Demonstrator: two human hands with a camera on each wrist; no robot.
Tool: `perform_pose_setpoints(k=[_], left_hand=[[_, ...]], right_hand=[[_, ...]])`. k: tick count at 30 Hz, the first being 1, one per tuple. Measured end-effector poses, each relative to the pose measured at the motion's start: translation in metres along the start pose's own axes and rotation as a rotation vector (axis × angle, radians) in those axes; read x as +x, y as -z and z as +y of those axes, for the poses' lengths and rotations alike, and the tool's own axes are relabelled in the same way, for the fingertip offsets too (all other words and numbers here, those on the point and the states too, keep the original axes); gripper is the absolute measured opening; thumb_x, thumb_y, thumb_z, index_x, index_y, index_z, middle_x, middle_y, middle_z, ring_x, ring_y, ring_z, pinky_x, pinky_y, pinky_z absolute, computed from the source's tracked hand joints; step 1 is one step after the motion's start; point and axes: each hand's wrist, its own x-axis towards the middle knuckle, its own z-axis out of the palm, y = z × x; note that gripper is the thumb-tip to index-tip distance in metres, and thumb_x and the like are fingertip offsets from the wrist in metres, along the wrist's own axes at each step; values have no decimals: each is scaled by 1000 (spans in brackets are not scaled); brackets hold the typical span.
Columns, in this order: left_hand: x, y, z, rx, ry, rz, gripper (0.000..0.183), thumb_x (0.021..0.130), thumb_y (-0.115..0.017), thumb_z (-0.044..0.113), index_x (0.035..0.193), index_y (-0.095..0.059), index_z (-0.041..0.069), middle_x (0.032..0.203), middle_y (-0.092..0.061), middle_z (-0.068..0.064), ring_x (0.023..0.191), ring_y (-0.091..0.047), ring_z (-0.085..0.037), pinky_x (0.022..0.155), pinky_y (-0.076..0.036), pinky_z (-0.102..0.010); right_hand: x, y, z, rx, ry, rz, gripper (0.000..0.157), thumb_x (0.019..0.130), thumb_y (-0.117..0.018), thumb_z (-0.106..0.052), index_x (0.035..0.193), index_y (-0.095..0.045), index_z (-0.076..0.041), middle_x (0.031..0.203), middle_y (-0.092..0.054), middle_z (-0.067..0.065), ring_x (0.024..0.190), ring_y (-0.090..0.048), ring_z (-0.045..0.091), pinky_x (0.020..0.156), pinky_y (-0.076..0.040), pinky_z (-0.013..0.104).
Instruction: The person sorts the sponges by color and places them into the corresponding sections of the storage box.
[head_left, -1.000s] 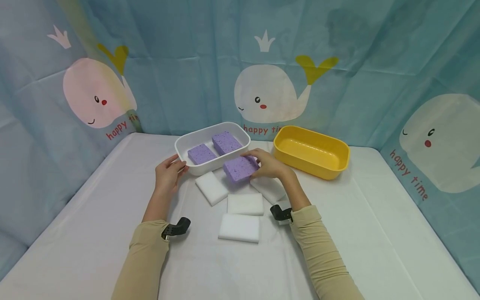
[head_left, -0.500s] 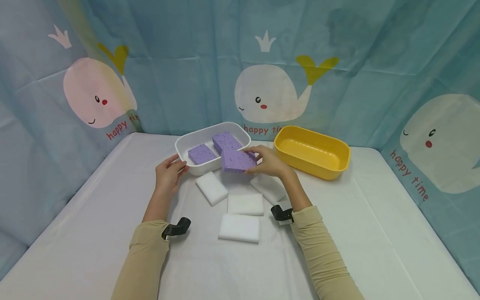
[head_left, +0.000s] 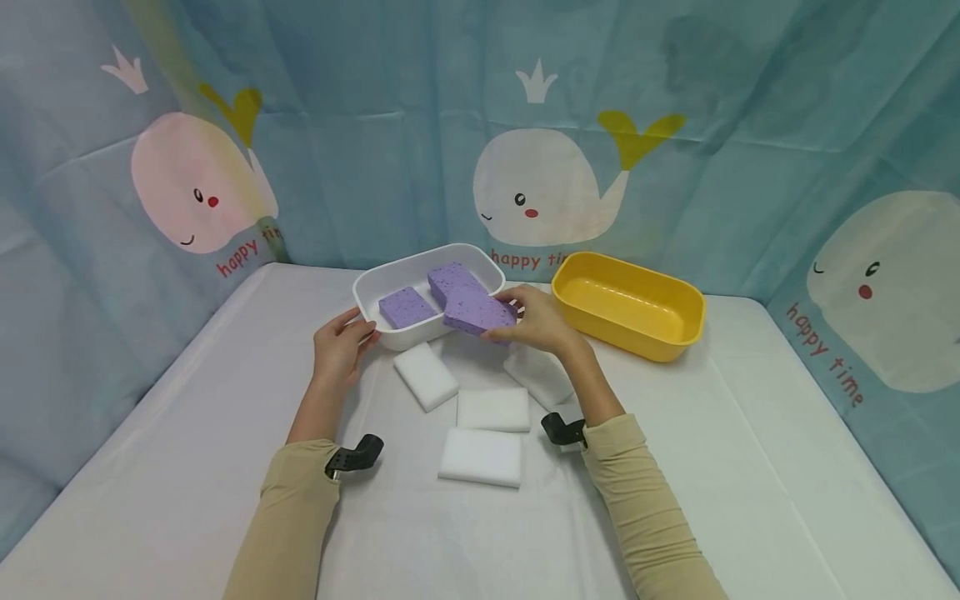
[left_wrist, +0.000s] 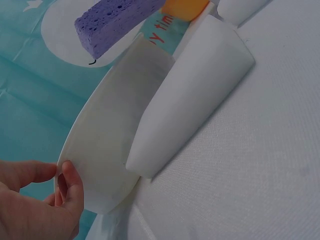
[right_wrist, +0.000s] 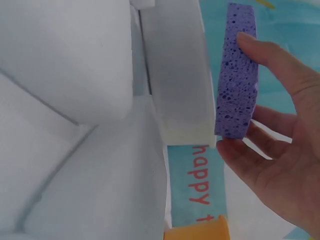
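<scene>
My right hand (head_left: pixel 538 319) holds a purple sponge (head_left: pixel 477 312) by its right end, over the near right rim of a white tub (head_left: pixel 408 336). In the right wrist view the sponge (right_wrist: pixel 237 75) sits between thumb and fingers, beyond the tub's wall (right_wrist: pixel 180 75). Inside the tub lie two more purple sponges, one on the left (head_left: pixel 405 308) and one farther back (head_left: pixel 452 279), partly overlapped by the held one. My left hand (head_left: pixel 337 346) pinches the tub's left rim; the left wrist view shows thumb and fingers (left_wrist: pixel 75 187) on either side of that rim.
Several white sponge blocks lie on the white table before the tub, among them a tilted one (head_left: pixel 426 377), a middle one (head_left: pixel 492 409) and a nearer one (head_left: pixel 481 457). Another (head_left: pixel 538 375) is partly under the right hand. A yellow tub (head_left: pixel 628 306) stands at right.
My right hand has raised the purple sponge up and away from me, from in front of the white tub to over its rim. The left hand stays on the rim.
</scene>
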Motion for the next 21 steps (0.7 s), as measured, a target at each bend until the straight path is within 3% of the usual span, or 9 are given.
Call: perform_pose_setpoints(k=[13, 21], left_hand=[[-1, 0, 2, -8, 15, 10, 59, 105, -60, 3, 162, -40, 5, 121, -60, -7, 117, -64, -19, 92, -59, -15], [-1, -1, 1, -6, 11, 11, 59, 105, -59, 2, 161, -41, 4, 123, -59, -9, 113, -65, -18, 90, -59, -15]], right_hand=[[9, -10, -25, -21, -14, 26, 74, 84, -90, -39, 144, -63, -6, 133, -62, 16, 118, -56, 29, 101, -53, 43], [18, -15, -39, -26, -18, 49, 70, 87, -87, -37, 141, -63, -1, 134, -64, 17, 122, -57, 29, 107, -52, 43]])
